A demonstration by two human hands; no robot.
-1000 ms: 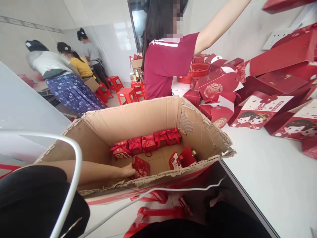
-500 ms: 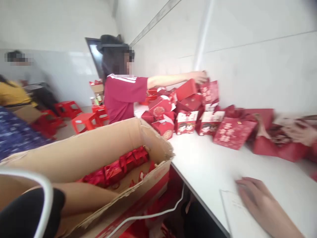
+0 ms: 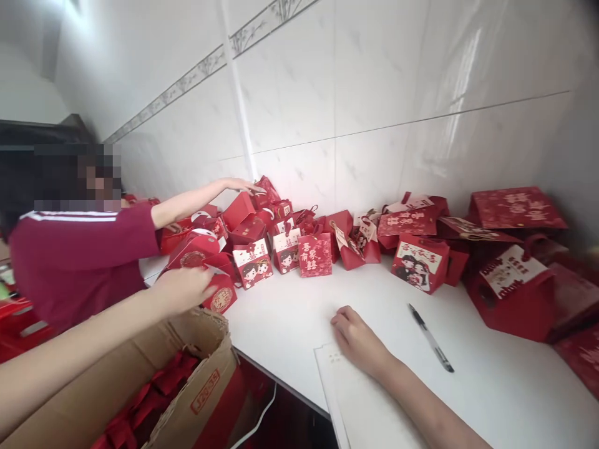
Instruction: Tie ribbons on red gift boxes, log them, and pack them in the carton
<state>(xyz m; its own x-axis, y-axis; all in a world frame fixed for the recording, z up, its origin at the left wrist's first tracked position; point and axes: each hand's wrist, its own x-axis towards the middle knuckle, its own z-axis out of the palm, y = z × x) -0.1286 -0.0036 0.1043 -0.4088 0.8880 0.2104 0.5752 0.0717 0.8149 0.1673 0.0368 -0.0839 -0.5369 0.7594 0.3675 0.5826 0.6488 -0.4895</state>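
Observation:
My left hand reaches out over the carton, its blurred fingertips beside a red gift box with a gold emblem. Whether they grip it, I cannot tell. On the white table, my right hand rests palm down with curled fingers, at the top edge of a pale sheet of paper. No object shows in it. A black-capped clear pen lies to its right. Beneath my left arm, the cardboard carton contains red ribboned boxes.
Several red gift boxes with cartoon couples or lettering line the tiled wall. Larger red boxes are piled at the right. On the left, a person in a maroon shirt reaches across the boxes. A white cable hangs below the table edge.
My view has swung right. My left hand has come up out of the carton to the boxes on the table. My right hand stays by the paper, and the pen has come into view.

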